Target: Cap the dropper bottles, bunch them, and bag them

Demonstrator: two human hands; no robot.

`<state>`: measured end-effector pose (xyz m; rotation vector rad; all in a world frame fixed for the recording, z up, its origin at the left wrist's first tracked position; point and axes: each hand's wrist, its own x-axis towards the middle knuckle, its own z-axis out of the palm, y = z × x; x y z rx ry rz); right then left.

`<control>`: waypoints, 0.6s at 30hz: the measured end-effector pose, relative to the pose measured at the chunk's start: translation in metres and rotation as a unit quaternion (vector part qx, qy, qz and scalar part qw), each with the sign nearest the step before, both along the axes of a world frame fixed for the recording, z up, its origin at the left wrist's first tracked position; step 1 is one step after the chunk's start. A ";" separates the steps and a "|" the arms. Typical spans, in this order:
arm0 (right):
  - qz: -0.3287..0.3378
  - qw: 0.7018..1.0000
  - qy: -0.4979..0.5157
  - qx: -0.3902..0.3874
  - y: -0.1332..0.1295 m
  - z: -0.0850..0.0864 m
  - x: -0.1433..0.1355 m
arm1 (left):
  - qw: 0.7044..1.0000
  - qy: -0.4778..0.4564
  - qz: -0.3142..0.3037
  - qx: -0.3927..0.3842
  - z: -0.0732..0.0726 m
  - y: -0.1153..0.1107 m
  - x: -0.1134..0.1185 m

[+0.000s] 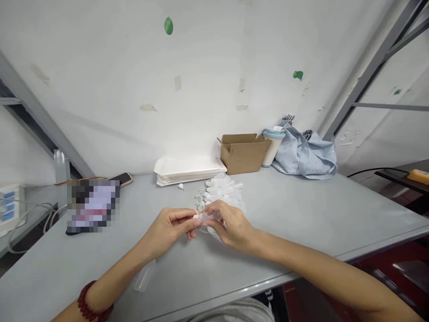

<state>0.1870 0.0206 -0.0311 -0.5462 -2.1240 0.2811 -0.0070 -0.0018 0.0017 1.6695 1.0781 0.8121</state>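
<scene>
Over the middle of the table, my left hand (177, 225) is closed, thumb against fingers, on a small white piece (196, 216). My right hand (233, 227) meets it from the right, its thumb and forefinger curled round the same spot. A whitish translucent part shows between those fingertips, its exact shape partly hidden. Just behind my hands lies a heap of translucent white pieces (223, 190) with small stems. A single small white piece (181, 186) lies apart from the heap. Near my left forearm rests a clear plastic tube (145, 276).
At the wall stand a stack of white padded envelopes (189, 169), an open cardboard box (244, 156), a lidded cup (272, 147) and a light blue cloth bag (304, 154). Left are a phone (125, 179), a blurred-out device (94, 205) and a power strip (10, 208) with cables.
</scene>
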 end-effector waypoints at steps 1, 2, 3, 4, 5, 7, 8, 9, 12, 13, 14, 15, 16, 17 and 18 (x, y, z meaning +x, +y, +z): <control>-0.003 1.000 0.002 -0.013 -0.001 0.000 0.000 | 1.000 0.002 0.006 0.017 -0.001 0.000 0.001; -0.007 1.000 0.004 -0.025 -0.002 0.000 0.000 | 0.999 0.006 0.011 0.038 -0.001 -0.001 0.001; -0.012 0.999 0.006 -0.036 -0.003 0.001 0.000 | 0.998 0.013 0.015 0.060 -0.001 -0.001 0.001; -0.015 0.999 0.008 -0.046 -0.004 0.002 0.000 | 0.996 0.019 0.021 0.081 -0.001 -0.001 0.002; -0.019 0.998 0.013 -0.056 -0.005 0.003 -0.001 | 0.994 0.024 0.027 0.098 -0.002 -0.002 0.002; -0.019 0.994 0.025 -0.104 -0.007 0.007 -0.001 | 0.991 0.026 0.043 0.121 -0.002 -0.002 0.003; -0.015 0.988 0.032 -0.149 -0.007 0.009 -0.001 | 0.990 0.024 0.051 0.126 -0.002 -0.003 0.004; -0.007 0.978 0.037 -0.206 -0.007 0.011 -0.002 | 0.990 0.021 0.056 0.128 -0.003 -0.003 0.004; 0.029 0.925 0.065 -0.373 -0.005 0.016 -0.002 | 0.991 0.019 0.056 0.118 -0.004 -0.004 0.005; 0.040 0.910 0.077 -0.405 -0.003 0.016 -0.002 | 0.992 0.018 0.054 0.110 -0.004 -0.005 0.006; 0.050 0.900 0.089 -0.424 -0.002 0.016 -0.002 | 0.993 0.016 0.051 0.102 -0.004 -0.005 0.006; 0.056 0.894 0.098 -0.433 -0.001 0.016 -0.002 | 0.994 0.015 0.048 0.092 -0.004 -0.006 0.006; 0.060 0.894 0.101 -0.433 -0.001 0.015 -0.002 | 0.996 0.015 0.044 0.081 -0.003 -0.005 0.005; 0.060 0.898 0.099 -0.425 0.000 0.014 -0.002 | 0.997 0.017 0.036 0.067 -0.002 -0.005 0.005; 0.055 0.906 0.093 -0.410 -0.001 0.013 -0.002 | 0.998 0.021 0.024 0.051 -0.001 -0.005 0.004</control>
